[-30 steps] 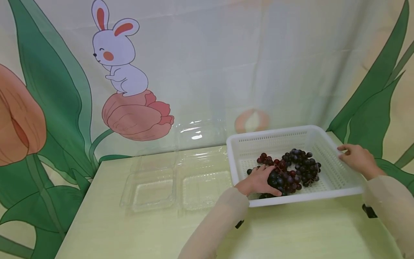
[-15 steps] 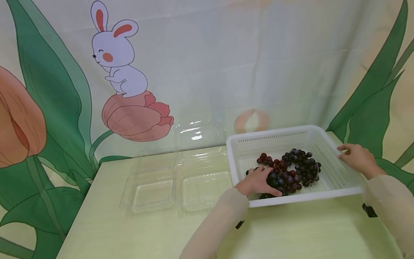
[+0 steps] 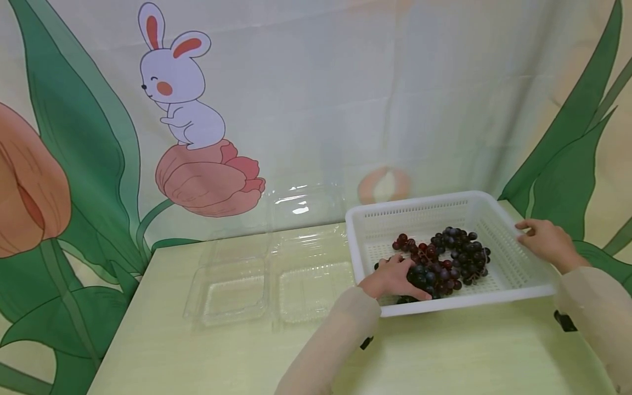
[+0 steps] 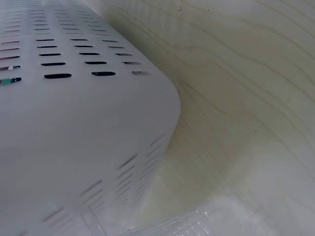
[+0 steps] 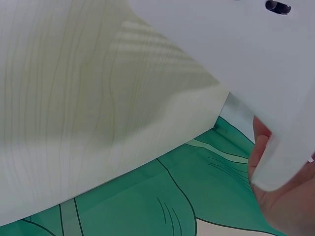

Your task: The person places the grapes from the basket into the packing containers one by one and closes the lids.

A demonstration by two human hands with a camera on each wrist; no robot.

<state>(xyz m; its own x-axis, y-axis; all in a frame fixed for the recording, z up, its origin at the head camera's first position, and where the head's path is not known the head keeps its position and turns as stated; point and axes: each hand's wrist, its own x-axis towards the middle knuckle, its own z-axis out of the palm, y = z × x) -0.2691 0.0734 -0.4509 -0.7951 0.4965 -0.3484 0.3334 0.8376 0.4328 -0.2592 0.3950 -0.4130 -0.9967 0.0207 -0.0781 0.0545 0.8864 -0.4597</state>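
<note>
A white plastic basket (image 3: 459,300) with slotted walls holds bunches of dark grapes (image 3: 464,253) and reddish grapes (image 3: 448,278) in the head view. Inside its near left corner, my left hand (image 3: 394,277) grips a bunch of black grapes (image 3: 419,274), thumb toward the near side and fingers bent over the far side. Part of that bunch is hidden under the palm. On the right rim, my right hand (image 3: 549,244) holds the basket; the right wrist view has its fingers (image 5: 258,157) around the white rim. The left wrist view shows only the basket's outer wall (image 4: 88,128) and table.
Two clear plastic clamshell boxes stand with lids up left of the basket: a left box (image 3: 234,299) and a right box (image 3: 316,293), the latter close to the basket's left side. A printed cloth (image 3: 316,99) hangs behind the pale wood-grain table (image 3: 207,356).
My left fingers have curled in further around the black grapes, and those grapes have shifted slightly. The right hand and the basket have stayed in place.
</note>
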